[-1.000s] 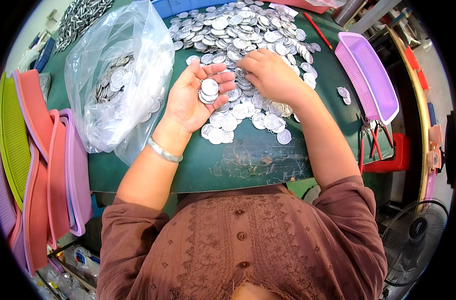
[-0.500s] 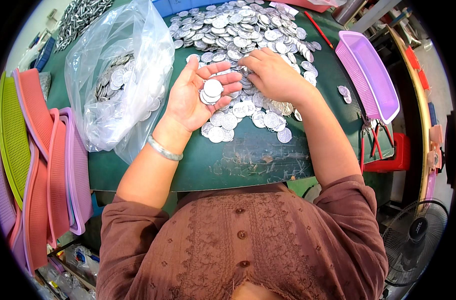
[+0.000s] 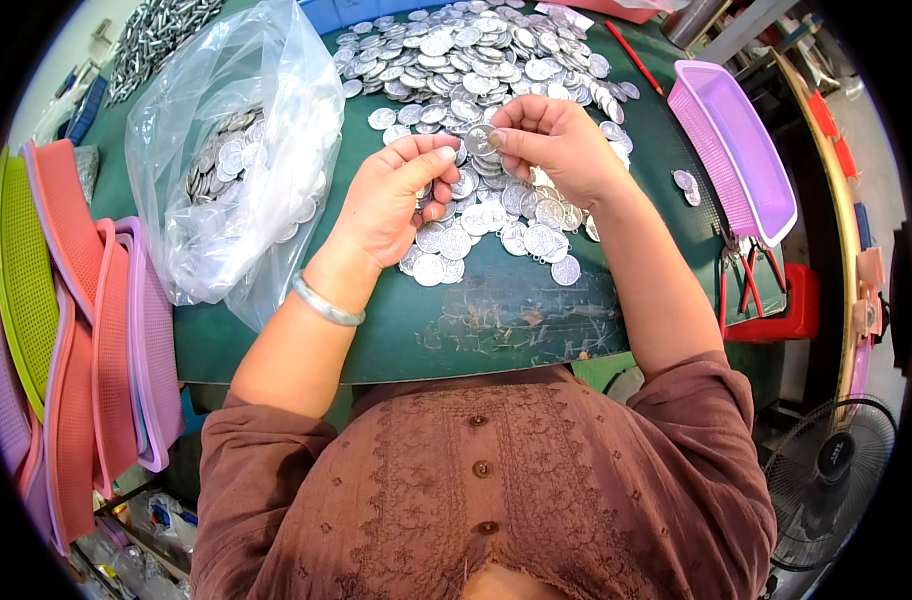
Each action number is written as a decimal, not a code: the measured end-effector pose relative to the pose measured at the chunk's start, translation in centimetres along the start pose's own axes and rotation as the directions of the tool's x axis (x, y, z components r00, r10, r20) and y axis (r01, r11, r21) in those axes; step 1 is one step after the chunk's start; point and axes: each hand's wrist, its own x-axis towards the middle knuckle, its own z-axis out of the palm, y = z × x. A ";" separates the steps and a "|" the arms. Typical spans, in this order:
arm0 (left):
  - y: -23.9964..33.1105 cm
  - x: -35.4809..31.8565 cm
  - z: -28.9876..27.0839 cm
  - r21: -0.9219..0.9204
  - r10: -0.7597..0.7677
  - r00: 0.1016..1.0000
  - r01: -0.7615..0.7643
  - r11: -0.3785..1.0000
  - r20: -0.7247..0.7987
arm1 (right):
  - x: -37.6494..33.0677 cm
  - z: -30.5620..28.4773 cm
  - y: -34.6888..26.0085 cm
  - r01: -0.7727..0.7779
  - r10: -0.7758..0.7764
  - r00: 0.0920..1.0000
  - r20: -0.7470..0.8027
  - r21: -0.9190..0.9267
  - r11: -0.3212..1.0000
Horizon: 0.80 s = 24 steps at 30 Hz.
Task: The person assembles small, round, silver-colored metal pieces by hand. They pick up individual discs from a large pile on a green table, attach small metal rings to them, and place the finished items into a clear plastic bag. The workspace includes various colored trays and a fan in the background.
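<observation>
Across the middle of the frame lies a dark green table (image 3: 496, 320), its near edge scuffed, which serves as the open sorting surface. At the left edge a stack of mesh trays (image 3: 66, 330) in green, red and purple stands on edge, apparently parked out of the way. In the upper left a clear plastic bag (image 3: 231, 170) sits slumped open on the table and holds a mound of silver discs, with its mouth towards the hands so pieces can be dropped in easily. At the upper right a purple basket (image 3: 736, 150) lies flat beside red-handled pliers (image 3: 746, 280). The loose silver discs (image 3: 476, 60) spread over the upper centre, thinning into a small patch just under the hands, within easy reach. The left hand (image 3: 391, 200) is curled, fingers bent over what seems to be a small stack of discs in the palm. The right hand (image 3: 556, 145) pinches a single disc (image 3: 479, 138) between thumb and forefinger, held just beside the left fingertips, as if to add it there.
</observation>
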 end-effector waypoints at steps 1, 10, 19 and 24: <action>0.0 0.0 0.1 0.022 0.010 1.000 -0.010 1.000 -0.003 | -0.1 0.2 0.0 -0.021 0.020 1.000 0.011 0.088 0.996; -0.3 -0.1 0.2 0.038 0.131 0.991 -0.131 0.991 -0.008 | -0.6 1.0 -0.2 -0.041 0.027 0.998 0.061 0.230 0.972; -0.1 -0.4 0.4 0.014 0.222 0.975 -0.222 0.975 -0.005 | -0.6 1.5 0.4 0.260 -0.263 0.964 -0.041 -0.068 0.963; -0.1 -0.3 0.3 -0.010 0.227 0.974 -0.227 0.974 0.016 | -0.8 1.7 0.1 0.414 -0.427 0.904 -0.001 -0.243 0.877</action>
